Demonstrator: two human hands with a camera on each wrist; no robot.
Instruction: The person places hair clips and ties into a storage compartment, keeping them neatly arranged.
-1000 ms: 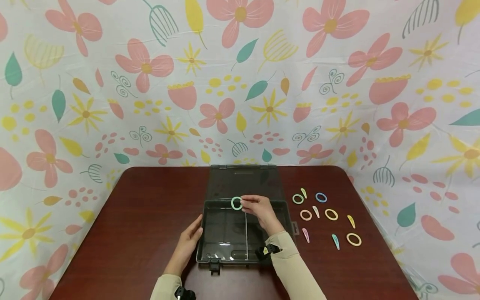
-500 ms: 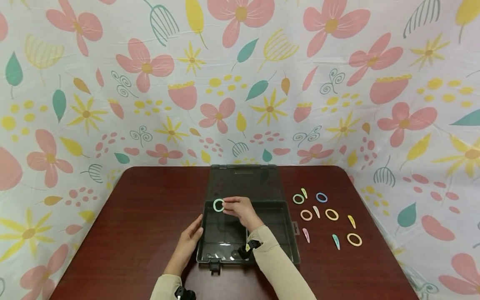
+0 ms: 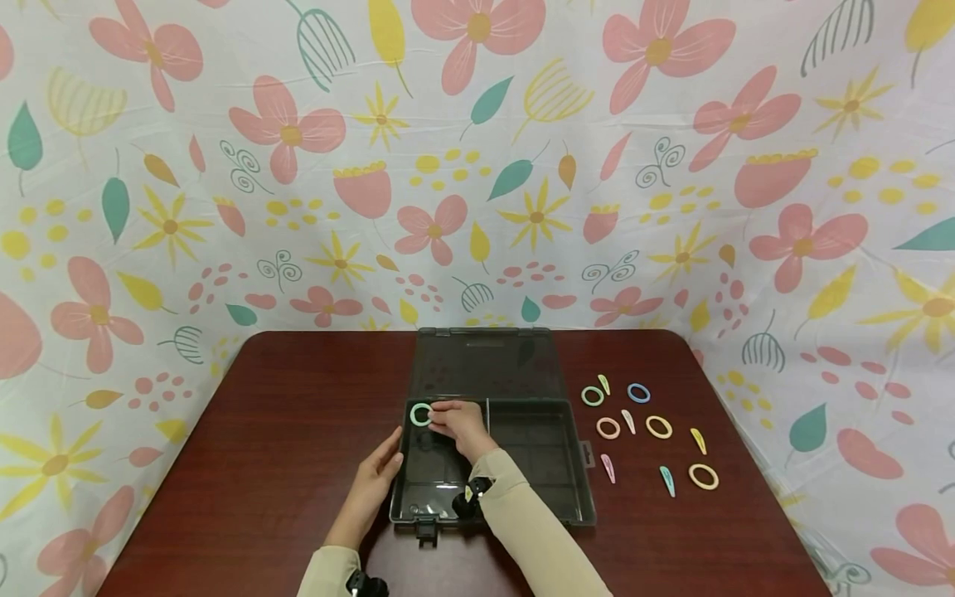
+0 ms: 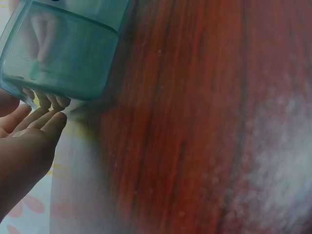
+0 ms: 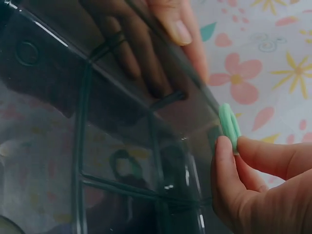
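A mint-green hair tie (image 3: pixel 421 414) is pinched between the thumb and fingers of my right hand (image 3: pixel 458 427), over the back left corner of a dark see-through plastic box (image 3: pixel 448 521). In the right wrist view the hair tie (image 5: pixel 229 127) shows edge-on at the fingertips, close to the box's side wall (image 5: pixel 195 114). My left hand (image 3: pixel 373 481) rests against the outside of the box's left wall. Its fairly straight fingers (image 4: pixel 48 119) touch the box near its underside in the left wrist view. The box's lid (image 3: pixel 485 361) lies open toward the back.
On the table (image 3: pixel 298 398) right of the box lie several hair ties, among them a blue one (image 3: pixel 638 393) and a yellow one (image 3: pixel 659 427). Snap hair clips, including a pink one (image 3: pixel 608 468) and a teal one (image 3: pixel 667 481), lie among them. Low dividers (image 5: pixel 80 146) split the box.
My right hand has moved left with the mint-green hair tie, from above the box's middle to its back left corner, and lower. The left hand has stayed at the box's left side.
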